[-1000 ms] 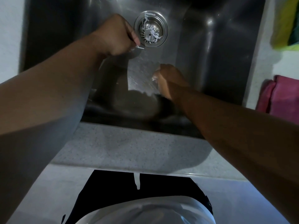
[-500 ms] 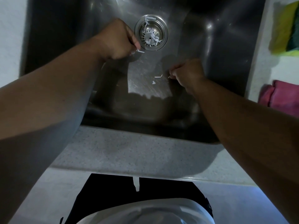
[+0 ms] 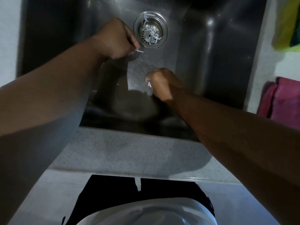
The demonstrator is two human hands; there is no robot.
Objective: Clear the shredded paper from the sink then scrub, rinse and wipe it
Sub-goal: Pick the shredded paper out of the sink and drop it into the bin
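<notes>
I saw a glossy steel sink, its shiny metal strainer holding white paper shreds, beside a matt speckled bench.

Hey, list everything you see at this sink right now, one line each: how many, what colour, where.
sink: one, dark steel, fills the upper frame
drain strainer: one, silver, far end of the basin floor
shredded paper: several strips, white, on the strainer
countertop: one, speckled grey, along the sink's near edge
sponge: one, yellow and green, counter at upper right
cloth: one, pink, counter at right
paper strip: one, white, in the left grip
paper scrap: one, white, in the right grip
left hand: curled, pinching the strip, beside the strainer
right hand: curled, pinching the scrap, over the near basin floor
</notes>
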